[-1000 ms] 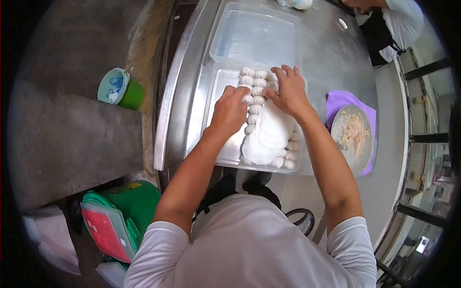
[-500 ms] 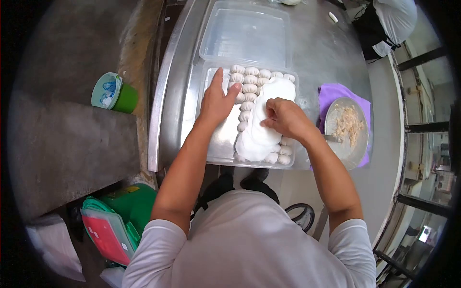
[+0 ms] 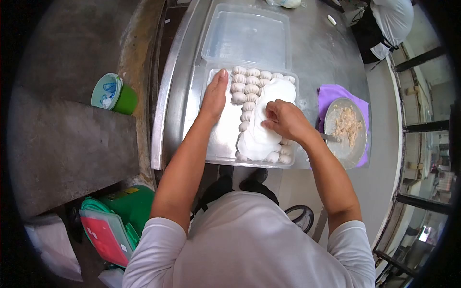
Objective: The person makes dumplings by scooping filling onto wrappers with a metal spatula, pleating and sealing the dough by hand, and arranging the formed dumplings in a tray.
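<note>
A clear plastic tray (image 3: 218, 144) holds rows of pleated white dumplings (image 3: 238, 87), mostly on its right half. Over some of them lies a loose pile of thin, round white dumpling wrappers (image 3: 257, 141). My right hand (image 3: 290, 121) rests on this pile, its fingers curled and pinching at a wrapper. Above the left part of the tray, my left hand (image 3: 214, 98) points away from me, fingers stretched and seen edge-on. It is just left of the dumplings and appears to hold nothing.
A clear lid or second tray (image 3: 247, 36) lies behind on the steel table (image 3: 314, 48). To the right, a metal bowl (image 3: 357, 152) of pale filling with a utensil sits on a purple cloth (image 3: 329, 93). A green bin (image 3: 127, 99) stands left. Another person (image 3: 391, 21) is at top right.
My left hand has turned edge-on and moved slightly left, away from the dumplings, uncovering more of them. My right hand stays at the wrappers.
</note>
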A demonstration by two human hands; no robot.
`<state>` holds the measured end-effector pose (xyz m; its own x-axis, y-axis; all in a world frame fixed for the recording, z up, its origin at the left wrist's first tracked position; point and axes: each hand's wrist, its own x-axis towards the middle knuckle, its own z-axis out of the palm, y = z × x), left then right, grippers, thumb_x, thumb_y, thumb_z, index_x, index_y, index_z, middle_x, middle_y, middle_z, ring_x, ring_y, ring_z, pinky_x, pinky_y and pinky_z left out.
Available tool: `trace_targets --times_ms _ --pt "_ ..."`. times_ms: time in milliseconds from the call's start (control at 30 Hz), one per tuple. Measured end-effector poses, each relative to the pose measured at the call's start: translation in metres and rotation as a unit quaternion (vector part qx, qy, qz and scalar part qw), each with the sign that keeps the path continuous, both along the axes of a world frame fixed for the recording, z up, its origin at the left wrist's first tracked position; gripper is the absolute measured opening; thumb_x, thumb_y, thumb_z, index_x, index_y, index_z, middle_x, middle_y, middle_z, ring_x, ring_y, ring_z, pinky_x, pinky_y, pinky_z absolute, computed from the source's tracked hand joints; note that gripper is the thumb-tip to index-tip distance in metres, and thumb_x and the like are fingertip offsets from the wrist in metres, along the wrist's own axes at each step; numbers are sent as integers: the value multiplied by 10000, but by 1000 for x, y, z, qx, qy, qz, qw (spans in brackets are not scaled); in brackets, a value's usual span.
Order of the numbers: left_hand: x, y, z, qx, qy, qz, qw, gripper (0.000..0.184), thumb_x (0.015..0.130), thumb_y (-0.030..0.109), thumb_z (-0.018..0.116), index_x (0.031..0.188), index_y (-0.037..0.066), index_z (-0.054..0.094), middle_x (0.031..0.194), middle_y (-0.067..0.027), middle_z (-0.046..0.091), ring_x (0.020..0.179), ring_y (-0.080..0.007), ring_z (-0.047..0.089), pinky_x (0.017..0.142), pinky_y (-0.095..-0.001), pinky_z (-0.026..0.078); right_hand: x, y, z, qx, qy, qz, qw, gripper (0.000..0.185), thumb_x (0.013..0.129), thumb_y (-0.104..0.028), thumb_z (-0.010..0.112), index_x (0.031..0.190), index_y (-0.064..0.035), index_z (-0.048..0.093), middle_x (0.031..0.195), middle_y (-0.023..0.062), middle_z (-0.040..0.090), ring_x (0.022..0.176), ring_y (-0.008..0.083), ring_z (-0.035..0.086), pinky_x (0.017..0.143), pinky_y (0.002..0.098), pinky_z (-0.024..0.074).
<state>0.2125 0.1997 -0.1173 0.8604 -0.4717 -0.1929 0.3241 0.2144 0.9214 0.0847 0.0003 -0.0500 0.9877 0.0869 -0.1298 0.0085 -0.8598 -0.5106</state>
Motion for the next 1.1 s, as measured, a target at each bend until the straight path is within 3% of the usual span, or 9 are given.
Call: trace_targets --times_ms 33,67,100,167,200,267,667,967,1100 --pt "-2 2 3 41 -18 40 998 754 1059 500 465 1551 -42 289 1599 -238 317 1493 -299 309 1239 -402 211 -1 1 3 1 11 6 1000 180 818 -143 750 875 -5 650 844 164 648 797 350 650 731 429 512" --pt "-9 -1 6 12 5 118 993 613 1060 421 511 1451 -47 442 1445 -205 510 1333 -256 500 1139 -377 377 -1 1 1 1 11 5 1000 180 818 -143 750 875 -5 650 844 164 648 797 350 650 731 429 512" --pt "-14 1 6 12 6 117 993 613 1060 421 511 1451 -47 442 1445 -205 510 1333 -256 500 1139 -377 377 -1 2 -3 -2 9 0 1000 181 824 -159 744 871 -12 650 875 173 653 830 367 653 748 448 512" --pt "-25 6 6 77 -72 115 988 401 1047 283 572 1297 -30 569 1202 -124 653 1076 -170 616 944 -310 492 -1 2 -5 -4 7 -5 1000 183 830 -175 738 867 -19 649 906 182 659 862 385 656 766 468 511" --pt "-31 8 4 77 -72 114 988 401 1047 283 572 1297 -30 569 1202 -124 653 1076 -170 616 944 -310 492 -1 2 -3 3 13 -10 1000 187 828 -178 741 865 -19 649 902 182 656 861 384 656 763 468 511" --pt "-42 9 0 57 -94 112 988 236 1019 173 610 1170 -8 618 1029 -58 688 901 -111 626 794 -251 502 -1 4 -2 11 18 -16 1000 192 826 -181 744 863 -18 649 899 182 652 860 383 657 760 468 511" --pt "-70 23 13 75 -48 54 995 176 1000 153 640 1087 1 642 937 -47 700 800 -92 633 719 -236 515 -2 6 -6 -47 -30 5 998 176 841 -185 708 869 -16 667 909 173 657 867 389 662 760 481 526" --pt "-75 26 11 71 -60 53 994 162 994 143 648 1079 5 645 925 -37 697 790 -85 631 707 -229 517 -8 12 -2 -67 -49 -1 997 128 834 -74 656 948 -14 658 968 192 607 875 393 655 765 483 527" --pt "-74 28 10 66 -68 53 994 156 992 137 650 1079 7 647 925 -34 699 783 -83 631 705 -225 517 -6 5 -9 37 -82 3 996 143 803 -6 642 945 -12 630 928 177 586 846 369 629 745 448 503"
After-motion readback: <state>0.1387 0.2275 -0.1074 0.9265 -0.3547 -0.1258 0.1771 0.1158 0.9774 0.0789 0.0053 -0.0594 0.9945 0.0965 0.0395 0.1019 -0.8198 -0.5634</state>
